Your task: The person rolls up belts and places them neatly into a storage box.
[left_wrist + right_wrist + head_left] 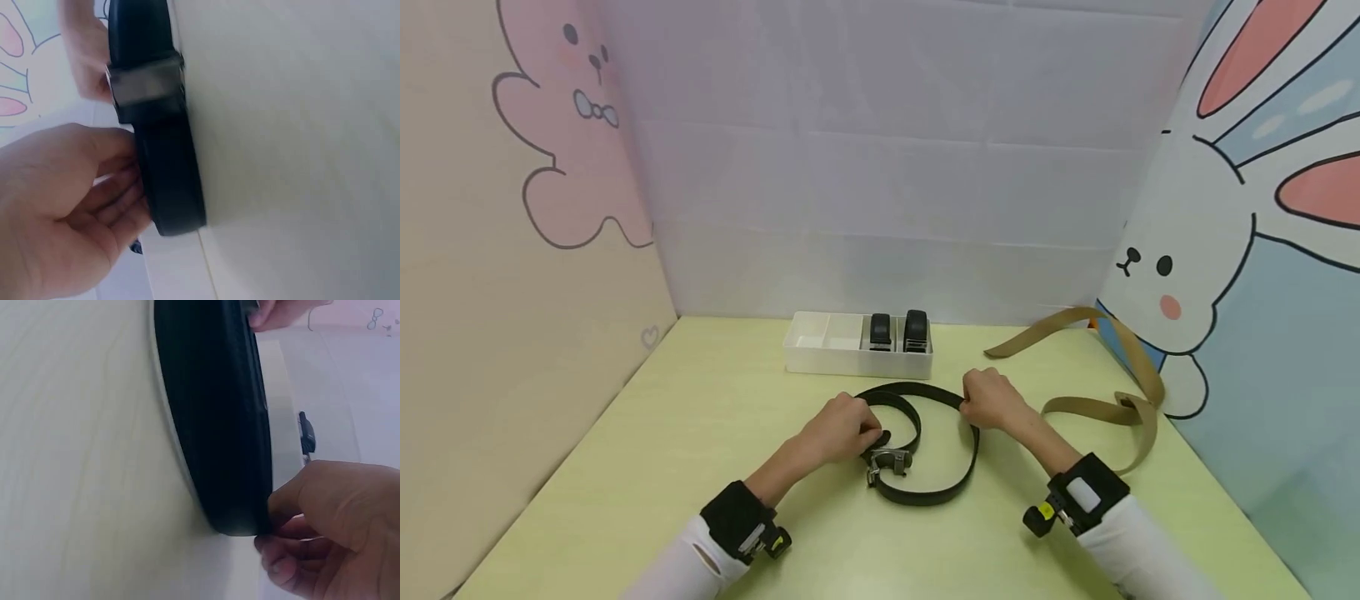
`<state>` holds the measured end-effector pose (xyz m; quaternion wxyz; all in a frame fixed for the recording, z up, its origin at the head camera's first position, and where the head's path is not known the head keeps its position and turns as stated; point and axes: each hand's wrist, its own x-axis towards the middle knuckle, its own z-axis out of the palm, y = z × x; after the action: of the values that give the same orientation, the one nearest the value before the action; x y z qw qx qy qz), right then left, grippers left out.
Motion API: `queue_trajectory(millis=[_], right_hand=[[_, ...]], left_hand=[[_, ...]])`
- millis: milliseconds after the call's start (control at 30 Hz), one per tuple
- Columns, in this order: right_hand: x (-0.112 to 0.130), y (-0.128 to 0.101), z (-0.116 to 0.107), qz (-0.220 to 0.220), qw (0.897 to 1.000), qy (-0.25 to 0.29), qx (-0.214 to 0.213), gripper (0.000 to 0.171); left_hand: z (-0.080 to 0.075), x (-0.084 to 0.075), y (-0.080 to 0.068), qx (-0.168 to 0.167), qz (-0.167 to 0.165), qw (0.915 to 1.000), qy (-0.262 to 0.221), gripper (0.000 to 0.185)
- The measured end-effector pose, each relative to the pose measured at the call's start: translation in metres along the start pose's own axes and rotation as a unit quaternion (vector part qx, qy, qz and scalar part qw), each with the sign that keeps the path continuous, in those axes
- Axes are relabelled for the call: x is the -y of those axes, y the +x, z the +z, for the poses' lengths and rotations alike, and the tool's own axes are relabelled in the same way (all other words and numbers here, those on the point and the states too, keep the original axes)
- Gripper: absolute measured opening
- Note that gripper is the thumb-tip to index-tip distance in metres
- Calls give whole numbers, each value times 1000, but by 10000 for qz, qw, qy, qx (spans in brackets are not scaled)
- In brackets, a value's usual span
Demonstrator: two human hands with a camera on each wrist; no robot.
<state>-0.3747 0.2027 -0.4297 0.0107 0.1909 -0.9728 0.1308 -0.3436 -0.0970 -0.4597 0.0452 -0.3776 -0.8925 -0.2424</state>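
Observation:
A black belt [925, 498] with a silver buckle [891, 460] stands on its edge on the table in loose coils. On its left side my left hand [841, 427] grips the coiled strap just behind the buckle; in the left wrist view the fingers of this hand [69, 206] lie against the inner face of the strap. At the far right of the outer loop, my right hand [992, 400] pinches the strap. The right wrist view shows the thumb and fingers of that hand [337, 531] at the belt's upper edge.
Behind the belt stands a white divided tray [823, 360], with two rolled black belts [880, 329] upright in its right compartments. A tan webbing strap [1138, 358] lies loosely curled at the right. Printed panels [1285, 333] border the table's sides and a white sheet [887, 192] its back.

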Motion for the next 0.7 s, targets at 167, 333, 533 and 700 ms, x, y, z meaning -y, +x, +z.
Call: queue_trajectory(millis=[167,333,533,700], right_hand=[[-9,-5,-15,208,9971,108,724,52],[5,0,-20,178,9953,-215,931,48],[41,20,-11,-757,9939,-745,289,8],[69,48,1,-1995,9776,-662,110,27]], left_hand=[[-3,9,-7,-37,652,9977,185,21],[-3,13,-7,-66,928,9952,312,19],[-1,13,-7,-14,1056,9934,455,18],[-2,11,-7,-10,1162,9920,500,15]])
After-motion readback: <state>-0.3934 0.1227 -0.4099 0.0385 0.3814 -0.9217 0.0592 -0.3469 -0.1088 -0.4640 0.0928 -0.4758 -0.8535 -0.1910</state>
